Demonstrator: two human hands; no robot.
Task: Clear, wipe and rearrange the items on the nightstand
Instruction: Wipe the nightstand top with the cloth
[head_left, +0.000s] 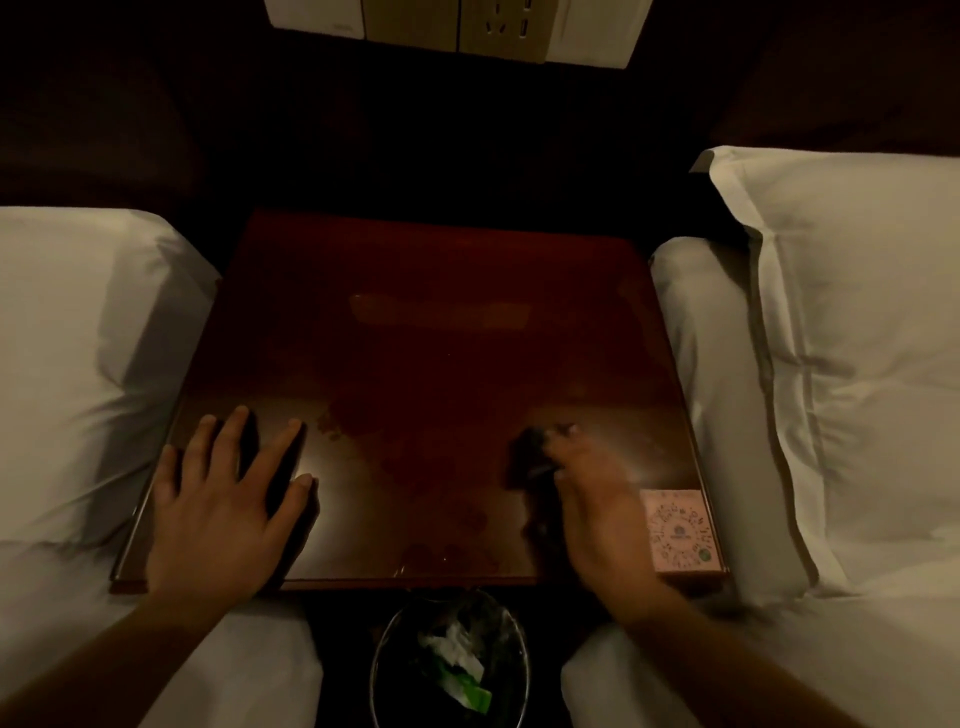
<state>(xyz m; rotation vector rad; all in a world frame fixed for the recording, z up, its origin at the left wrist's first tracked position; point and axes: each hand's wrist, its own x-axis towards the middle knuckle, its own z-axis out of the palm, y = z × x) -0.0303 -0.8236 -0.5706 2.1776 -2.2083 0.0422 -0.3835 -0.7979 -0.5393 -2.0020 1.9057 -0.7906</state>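
The dark red wooden nightstand (426, 343) fills the middle of the view, its glossy top showing streaks and smears. My left hand (223, 499) lies flat on its front left corner, fingers spread, holding nothing. My right hand (597, 509) is blurred with motion on the front right part of the top, pressing a dark cloth (530, 452) against the wood. A pink printed card (680, 530) lies flat at the front right corner, right beside that hand.
White bedding (78, 364) flanks the nightstand on the left, and a white pillow (852, 364) lies on the right bed. A bin (452, 670) with crumpled rubbish stands on the floor below the front edge. A wall socket panel (467, 31) sits above.
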